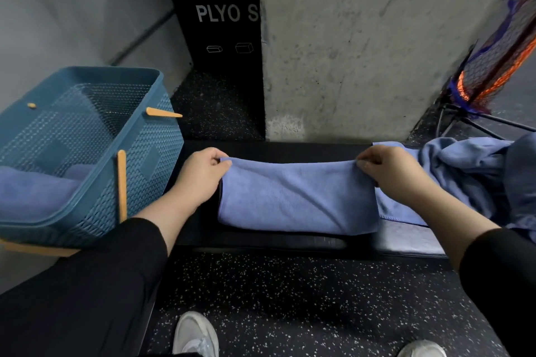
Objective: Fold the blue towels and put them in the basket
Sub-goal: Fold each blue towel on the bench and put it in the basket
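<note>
1. Head view, centre: we see a folded blue towel (295,197) lying flat on the black padded tabletop (261,240), which serves as our landmark for everything that follows.
2. The left hand (200,174) sits at the towel's far left corner; its fingers (224,164) are pinched together on the cloth edge.
3. The right hand (388,174) sits at the towel's far right corner, fingers likewise clamped on the upper edge, so the top layer is held taut between the two hands.
4. At the right end of the tabletop we see a loose heap of unfolded blue towels (464,171), one flat edge of which passes under the right forearm.
5. At the left end of the tabletop stands a teal woven basket (139,153) with tan handles; a folded towel in the basket (34,191) already lies on its bottom.
6. Beyond the tabletop rises a concrete pillar (362,38); below it, on the speckled floor (290,298), two pale shoes show.
</note>
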A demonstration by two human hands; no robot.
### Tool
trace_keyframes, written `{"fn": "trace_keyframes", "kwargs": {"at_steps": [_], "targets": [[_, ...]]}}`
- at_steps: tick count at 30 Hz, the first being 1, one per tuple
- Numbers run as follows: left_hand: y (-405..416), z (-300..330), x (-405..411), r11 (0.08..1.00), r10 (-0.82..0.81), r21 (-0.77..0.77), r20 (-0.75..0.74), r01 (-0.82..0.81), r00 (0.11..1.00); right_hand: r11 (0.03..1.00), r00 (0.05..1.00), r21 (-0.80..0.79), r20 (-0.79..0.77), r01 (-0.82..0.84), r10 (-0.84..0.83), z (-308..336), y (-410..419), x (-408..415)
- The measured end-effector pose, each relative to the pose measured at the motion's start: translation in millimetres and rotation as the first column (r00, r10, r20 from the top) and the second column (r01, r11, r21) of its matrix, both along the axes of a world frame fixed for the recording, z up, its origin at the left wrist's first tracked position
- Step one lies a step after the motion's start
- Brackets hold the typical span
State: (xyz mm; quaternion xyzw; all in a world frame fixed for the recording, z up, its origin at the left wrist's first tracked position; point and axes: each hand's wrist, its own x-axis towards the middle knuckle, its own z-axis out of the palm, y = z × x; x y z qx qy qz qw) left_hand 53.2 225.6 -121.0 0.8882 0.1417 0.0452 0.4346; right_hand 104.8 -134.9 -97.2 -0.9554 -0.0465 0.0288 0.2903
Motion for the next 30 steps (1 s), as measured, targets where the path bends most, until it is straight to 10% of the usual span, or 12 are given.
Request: {"fn": "trace_keyframes", "kwargs": {"at_steps": [6, 10, 14, 22, 30], "targets": [[-12, 4, 22, 0.982, 0.063, 0.171, 0.074, -0.075, 0.995, 0.983, 0.995, -0.18, 0.099, 0.037, -0.019, -17, 8, 17], [-30, 1, 16, 0.875, -0.286, 0.431, 0.091, 0.221, 0.954, 0.98, 0.939, -0.16, 0.304, -0.118, 0.162, -15, 23, 8], [-54, -14, 4, 0.637, -0.562, 0.542, -0.16, 0.548, 0.811, 0.904, 0.9, -0.178, 0.14, -0.388, 0.414, -16, 48, -16], [-38, -29, -6, 0.569, -0.461, 0.562, -0.387, 0.601, 0.798, 0.864, 0.916, -0.347, 0.027, -0.366, 0.399, -36, 37, -24], [-43, -25, -1, 0.586, -0.313, 0.702, -0.266, 0.406, 0.912, 0.881, 0.939, -0.383, 0.085, -0.279, 0.334, -28, 60, -36]]}}
